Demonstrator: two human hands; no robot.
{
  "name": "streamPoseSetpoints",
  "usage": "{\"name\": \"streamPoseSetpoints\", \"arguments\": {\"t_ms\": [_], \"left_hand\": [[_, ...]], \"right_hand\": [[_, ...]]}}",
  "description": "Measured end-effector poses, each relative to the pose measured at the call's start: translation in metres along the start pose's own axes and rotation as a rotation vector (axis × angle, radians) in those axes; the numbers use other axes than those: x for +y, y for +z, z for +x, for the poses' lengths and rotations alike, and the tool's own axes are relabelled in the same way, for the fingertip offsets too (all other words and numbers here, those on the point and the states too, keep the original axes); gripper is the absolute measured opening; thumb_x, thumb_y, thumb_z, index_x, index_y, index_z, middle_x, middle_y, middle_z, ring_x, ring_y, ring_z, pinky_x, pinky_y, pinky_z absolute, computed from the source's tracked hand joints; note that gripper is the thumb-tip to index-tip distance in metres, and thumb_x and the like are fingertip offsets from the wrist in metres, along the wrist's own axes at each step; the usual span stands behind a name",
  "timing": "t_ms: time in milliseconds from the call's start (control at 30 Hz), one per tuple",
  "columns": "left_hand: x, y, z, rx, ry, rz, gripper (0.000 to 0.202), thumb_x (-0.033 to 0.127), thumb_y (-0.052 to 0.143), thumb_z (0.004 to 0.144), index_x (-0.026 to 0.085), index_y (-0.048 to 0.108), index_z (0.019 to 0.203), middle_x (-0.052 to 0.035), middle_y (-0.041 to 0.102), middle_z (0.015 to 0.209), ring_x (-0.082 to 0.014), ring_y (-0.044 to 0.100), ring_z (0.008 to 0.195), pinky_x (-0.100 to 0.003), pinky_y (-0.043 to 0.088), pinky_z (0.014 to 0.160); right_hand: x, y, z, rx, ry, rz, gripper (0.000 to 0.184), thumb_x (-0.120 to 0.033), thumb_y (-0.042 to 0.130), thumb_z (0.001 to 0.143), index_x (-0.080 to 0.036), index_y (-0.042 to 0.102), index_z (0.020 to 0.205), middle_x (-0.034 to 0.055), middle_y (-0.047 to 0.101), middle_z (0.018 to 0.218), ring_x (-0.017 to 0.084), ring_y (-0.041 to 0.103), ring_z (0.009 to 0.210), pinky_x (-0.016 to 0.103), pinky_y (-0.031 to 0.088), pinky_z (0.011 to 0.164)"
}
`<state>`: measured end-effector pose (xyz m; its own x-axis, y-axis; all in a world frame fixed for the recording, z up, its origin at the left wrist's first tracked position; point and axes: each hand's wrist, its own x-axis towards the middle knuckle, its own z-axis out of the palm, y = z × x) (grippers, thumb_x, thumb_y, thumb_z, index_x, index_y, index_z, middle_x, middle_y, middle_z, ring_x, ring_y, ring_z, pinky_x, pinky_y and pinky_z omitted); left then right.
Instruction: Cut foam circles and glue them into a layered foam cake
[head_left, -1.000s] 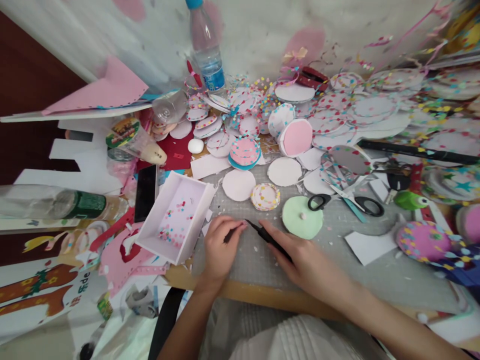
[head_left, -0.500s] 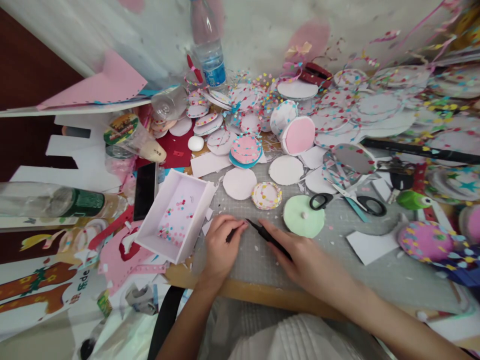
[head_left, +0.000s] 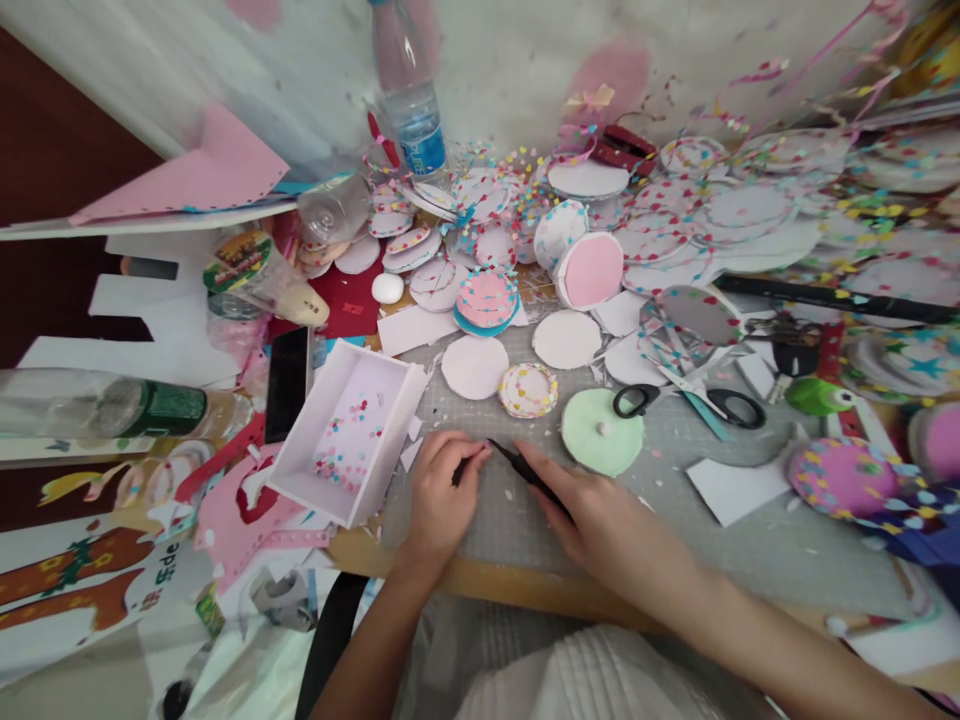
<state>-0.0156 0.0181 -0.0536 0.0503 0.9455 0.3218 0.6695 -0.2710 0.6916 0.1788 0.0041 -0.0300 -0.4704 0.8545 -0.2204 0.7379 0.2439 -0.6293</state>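
Almost nothing has moved since the earlier frames — both hands stay low on the grey cutting mat, shifted only slightly with the camera. The right hand lies flat, palm down, forearm coming in from the lower right, its fingers closed around a slim black craft knife whose tip points left toward the other hand. The left hand is curled, fingertips pinched narrowly together just beside the blade tip; whether it grips anything I cannot tell. A white box of confetti sits just left of it, and a green disc and scissors lie beyond on the desk.
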Motion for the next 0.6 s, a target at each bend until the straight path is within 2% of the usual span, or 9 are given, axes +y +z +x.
{"name": "streamPoseSetpoints", "arguments": {"t_ms": [267, 467, 600], "left_hand": [[0.001, 0.0, 0.0, -0.016, -0.02, -0.003, 0.008, 0.016, 0.062, 0.088, 0.017, 0.064, 0.079, -0.0029, 0.063, 0.081, -0.0151, 0.06, 0.08, -0.029, 0.05, 0.074], [0.002, -0.002, 0.0, -0.025, -0.055, -0.003, 0.004, 0.016, 0.063, 0.087, 0.017, 0.065, 0.084, -0.0037, 0.063, 0.084, -0.0154, 0.06, 0.083, -0.028, 0.049, 0.075], [0.004, -0.006, 0.0, -0.031, -0.125, -0.099, 0.003, 0.017, 0.062, 0.087, 0.018, 0.065, 0.087, -0.0037, 0.063, 0.088, -0.0147, 0.06, 0.084, -0.026, 0.049, 0.075]], "right_hand": [[0.0, 0.002, 0.0, 0.001, 0.005, -0.01, 0.053, -0.017, 0.043, 0.096, -0.015, 0.036, 0.148, 0.0169, 0.073, 0.107, 0.031, 0.074, 0.088, 0.039, 0.058, 0.068], [0.006, -0.009, 0.0, 0.003, -0.004, 0.173, 0.045, -0.022, 0.043, 0.097, -0.02, 0.042, 0.143, 0.0119, 0.071, 0.114, 0.028, 0.071, 0.097, 0.039, 0.057, 0.081], [0.006, -0.011, -0.003, 0.055, -0.022, 0.134, 0.047, -0.025, 0.043, 0.097, -0.022, 0.038, 0.144, 0.0115, 0.066, 0.12, 0.028, 0.07, 0.099, 0.043, 0.057, 0.083]]}}
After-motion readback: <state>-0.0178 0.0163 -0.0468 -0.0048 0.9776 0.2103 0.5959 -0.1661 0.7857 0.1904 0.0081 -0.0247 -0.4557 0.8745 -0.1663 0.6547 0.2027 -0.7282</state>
